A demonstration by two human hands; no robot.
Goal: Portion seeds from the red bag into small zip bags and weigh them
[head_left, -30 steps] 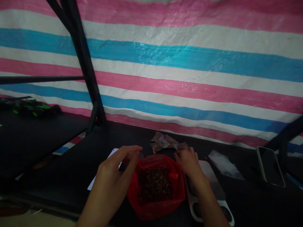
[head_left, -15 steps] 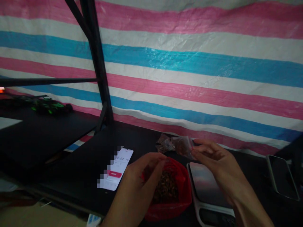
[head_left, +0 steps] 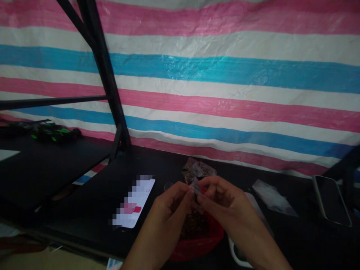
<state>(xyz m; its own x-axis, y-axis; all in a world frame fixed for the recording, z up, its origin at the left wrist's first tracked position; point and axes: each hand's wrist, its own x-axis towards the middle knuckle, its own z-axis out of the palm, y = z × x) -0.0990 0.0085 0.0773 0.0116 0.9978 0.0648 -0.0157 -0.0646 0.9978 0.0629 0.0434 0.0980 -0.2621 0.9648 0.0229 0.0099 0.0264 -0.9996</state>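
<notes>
My left hand point(head_left: 167, 215) and my right hand point(head_left: 230, 204) meet in the middle of the view. Between them the fingertips of both pinch a small clear zip bag point(head_left: 195, 186). Blur hides whether anything is inside it. Below it stands an open red plastic bag point(head_left: 197, 250) with small brown dried pieces point(head_left: 194, 227) in it, partly covered by my hands. Just beyond my fingers lie several small filled zip bags point(head_left: 197, 168). The white kitchen scale point(head_left: 239, 259) is mostly hidden under my right hand and forearm.
A phone point(head_left: 137, 204) lies lit at left, another dark phone point(head_left: 332, 200) at far right. Clear plastic bags point(head_left: 272, 197) rest beyond the scale. A black metal post point(head_left: 108, 84) rises at the table's back, before a striped sheet point(head_left: 225, 90). A green-black toy car point(head_left: 53, 133) sits far left.
My right hand has moved left from the small filled bags to my left hand. The filled bag it held now lies with the others, and both hands pinch a clear zip bag.
</notes>
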